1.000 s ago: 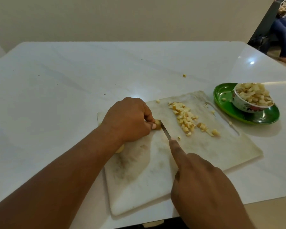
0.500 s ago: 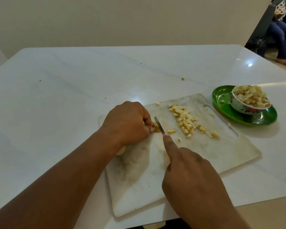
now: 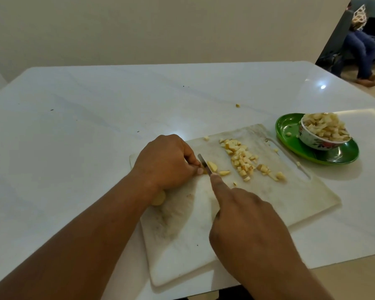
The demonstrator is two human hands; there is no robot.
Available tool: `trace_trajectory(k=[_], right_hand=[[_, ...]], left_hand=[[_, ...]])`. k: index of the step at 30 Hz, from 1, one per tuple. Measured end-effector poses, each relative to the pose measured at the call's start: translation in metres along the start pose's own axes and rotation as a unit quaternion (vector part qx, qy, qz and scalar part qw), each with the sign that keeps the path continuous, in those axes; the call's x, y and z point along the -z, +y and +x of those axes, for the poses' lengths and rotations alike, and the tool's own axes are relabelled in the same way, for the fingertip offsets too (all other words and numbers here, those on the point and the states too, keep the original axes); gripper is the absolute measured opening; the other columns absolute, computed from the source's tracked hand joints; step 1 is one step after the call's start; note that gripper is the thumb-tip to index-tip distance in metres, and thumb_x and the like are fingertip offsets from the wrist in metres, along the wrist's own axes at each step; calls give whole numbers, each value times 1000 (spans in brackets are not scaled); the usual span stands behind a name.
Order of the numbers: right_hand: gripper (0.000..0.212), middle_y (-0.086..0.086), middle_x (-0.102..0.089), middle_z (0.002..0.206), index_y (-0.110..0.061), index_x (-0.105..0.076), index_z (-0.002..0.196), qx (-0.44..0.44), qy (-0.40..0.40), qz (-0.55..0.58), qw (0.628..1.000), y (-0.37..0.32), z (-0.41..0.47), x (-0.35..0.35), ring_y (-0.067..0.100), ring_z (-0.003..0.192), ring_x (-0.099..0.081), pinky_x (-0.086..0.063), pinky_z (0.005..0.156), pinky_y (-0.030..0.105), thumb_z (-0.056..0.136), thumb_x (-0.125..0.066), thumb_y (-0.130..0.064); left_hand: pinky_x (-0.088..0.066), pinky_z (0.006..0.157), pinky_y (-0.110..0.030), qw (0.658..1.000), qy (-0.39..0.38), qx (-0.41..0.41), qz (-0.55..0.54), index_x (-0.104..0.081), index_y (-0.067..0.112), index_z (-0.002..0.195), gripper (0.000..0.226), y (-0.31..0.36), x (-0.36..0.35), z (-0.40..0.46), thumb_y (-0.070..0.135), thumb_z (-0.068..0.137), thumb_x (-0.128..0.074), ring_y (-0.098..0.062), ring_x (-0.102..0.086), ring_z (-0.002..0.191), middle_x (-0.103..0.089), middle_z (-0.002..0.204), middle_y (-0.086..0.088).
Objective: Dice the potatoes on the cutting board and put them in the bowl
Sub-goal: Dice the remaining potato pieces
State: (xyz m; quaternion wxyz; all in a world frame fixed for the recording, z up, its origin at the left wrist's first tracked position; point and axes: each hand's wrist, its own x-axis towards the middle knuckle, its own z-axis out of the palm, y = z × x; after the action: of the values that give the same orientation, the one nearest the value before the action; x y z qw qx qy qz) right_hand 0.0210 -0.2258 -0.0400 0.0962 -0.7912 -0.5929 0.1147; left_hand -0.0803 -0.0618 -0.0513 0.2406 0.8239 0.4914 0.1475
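Note:
A white cutting board [image 3: 290, 204] lies on the white table. My left hand [image 3: 165, 163] curls over a potato piece [image 3: 158, 199] and holds it down; most of that piece is hidden under the hand. My right hand [image 3: 247, 224] grips a knife [image 3: 205, 166], index finger stretched along the blade's spine, the blade down right beside my left fingertips. Fresh slices [image 3: 212, 166] lie just right of the blade. A heap of diced potato [image 3: 243, 158] sits mid-board. The floral bowl [image 3: 318, 139], heaped with dice, stands to the right.
The bowl stands on a green plate [image 3: 290, 135] with a stray cube on it. Single cubes lie on the table [image 3: 95, 126] behind the board and near the board's handle slot [image 3: 301, 167]. A person sits in the far right background [image 3: 359, 46].
The knife has moved left, closer to my left fingers, and new slices have fallen off to the right of the blade. The camera view shifted slightly.

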Motion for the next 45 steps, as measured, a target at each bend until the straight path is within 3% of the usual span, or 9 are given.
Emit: trace_trajectory(k=[9,11,21,32,35,38,40,42,45], right_hand=[[82,-10,-34,92,-43,23,150,-35,-72,-10,997,6,-20,-1,10,81,-51,-39,65,23,94,-33,-23],[81,-11,-33,89,-43,22,150,-36,-81,-9,996,8,-25,7,12,88,-53,-40,70,24,94,-34,-25],[84,-9,-45,96,-37,12,155,-18,-20,8,1000,-3,0,2,10,78,-48,-32,58,24,91,-39,-21],[81,-9,-37,93,-39,21,151,-21,-51,-2,998,-5,-14,-5,10,72,-46,-34,57,23,94,-35,-22],[80,-9,-38,92,-42,22,150,-35,-76,-8,996,2,-25,5,12,83,-52,-40,66,25,95,-34,-25],[73,-11,-51,94,-45,6,153,-22,29,9,999,6,-25,17,9,80,-52,-38,68,27,97,-38,-28],[58,-10,-61,101,-39,-22,151,-20,126,35,991,13,-9,18,11,80,-50,-35,70,29,97,-44,-34],[38,-3,-64,104,-30,-48,130,-50,156,42,986,20,19,14,15,82,-45,-33,70,30,94,-51,-41],[33,-1,-64,92,-24,-60,101,-77,159,28,984,23,53,7,18,80,-51,-35,65,29,87,-60,-54]], left_hand=[[-47,67,-18,1000,-1,-8,-4,-78,36,75,17,-1,-2,2,50,75,-87,2,-61,80,-66,77,22],[-46,67,-18,1000,-6,-14,3,-78,37,77,15,-1,-1,2,50,76,-86,4,-60,80,-64,76,24],[-39,66,-8,999,0,-4,-32,-80,43,84,5,-7,-2,4,40,84,-83,6,-60,79,-67,77,26],[-52,72,-21,1000,8,-12,-1,-81,39,83,3,-5,-6,9,36,83,-83,-1,-65,80,-72,81,18],[-50,69,-19,1000,3,-23,2,-80,38,81,4,-7,-4,9,36,83,-83,0,-65,81,-72,82,18],[-50,69,-16,999,-23,-43,-10,-80,40,81,7,-9,3,8,35,86,-81,4,-63,79,-72,85,20],[-51,69,-19,998,-32,-53,9,-79,42,83,6,-9,7,8,38,87,-80,3,-63,76,-71,86,22],[-49,69,-22,997,-19,-70,20,-77,42,85,5,-9,8,9,40,84,-82,3,-61,75,-70,85,24],[-43,73,-20,994,-39,-99,8,-74,48,100,17,-12,8,11,41,86,-80,4,-57,79,-67,96,26]])
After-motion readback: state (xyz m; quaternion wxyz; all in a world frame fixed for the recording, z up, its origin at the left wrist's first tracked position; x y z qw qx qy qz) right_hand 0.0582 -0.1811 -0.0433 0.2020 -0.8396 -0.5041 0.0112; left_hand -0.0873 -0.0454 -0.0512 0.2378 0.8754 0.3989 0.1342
